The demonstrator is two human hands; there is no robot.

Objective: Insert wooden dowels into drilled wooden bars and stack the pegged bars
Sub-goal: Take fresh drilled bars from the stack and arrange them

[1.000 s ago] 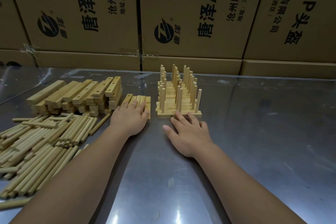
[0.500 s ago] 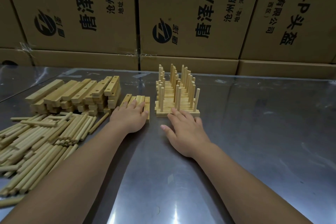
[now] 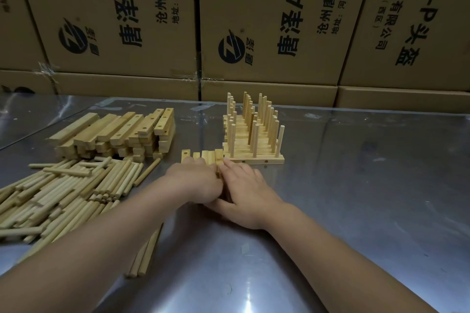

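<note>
At twelve o'clock, boxes (image 3: 267,20) wall off the back of the steel surface (image 3: 368,198). At nine o'clock lies a heap of dowels (image 3: 63,193), and beyond it at ten o'clock a bar stack (image 3: 114,132) with drilled holes showing. The pegged stack (image 3: 251,134) stands at one o'clock from the hands, pegs upright. The left hand (image 3: 195,183) and right hand (image 3: 245,193) meet at centre, touching, over a bar row (image 3: 206,154) just beside the pegged stack's seven o'clock corner. Blur hides whether either hand grips the row.
</note>
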